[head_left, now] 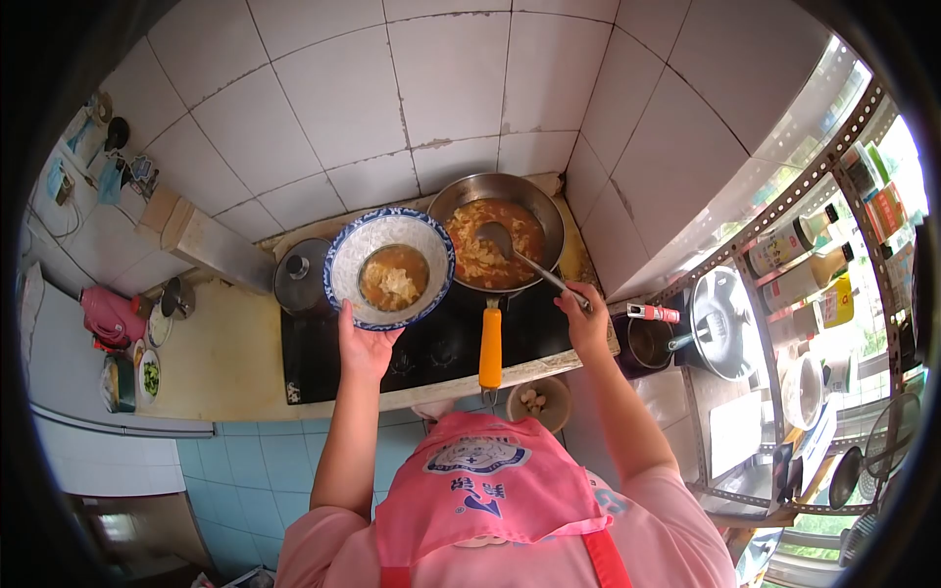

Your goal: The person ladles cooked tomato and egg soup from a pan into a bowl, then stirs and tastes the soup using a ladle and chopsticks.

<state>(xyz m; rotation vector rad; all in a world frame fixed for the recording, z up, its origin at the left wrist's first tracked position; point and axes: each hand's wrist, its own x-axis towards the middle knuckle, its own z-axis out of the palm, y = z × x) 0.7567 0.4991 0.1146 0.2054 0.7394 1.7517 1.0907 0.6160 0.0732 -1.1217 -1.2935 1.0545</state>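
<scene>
My left hand (367, 345) holds up a blue-and-white bowl (345, 257) by its near underside. Some reddish broth with pale, egg-like pieces (394, 279) lies in the bottom of it. My right hand (585, 318) is closed round the handle of a metal ladle (497, 236). The ladle's head rests in the soup (505, 218) inside a steel pan (552, 225) on the stove, just right of the bowl. The pan's orange handle (490, 348) points towards me.
Left of the bowl, a lidded pot (294, 279) stands on the black stove (323, 363). A plate of chopped greens (149, 377) and a pink kettle (110, 316) are at far left. Bottles (784, 245) and a steel lid (723, 323) fill the right-hand rack.
</scene>
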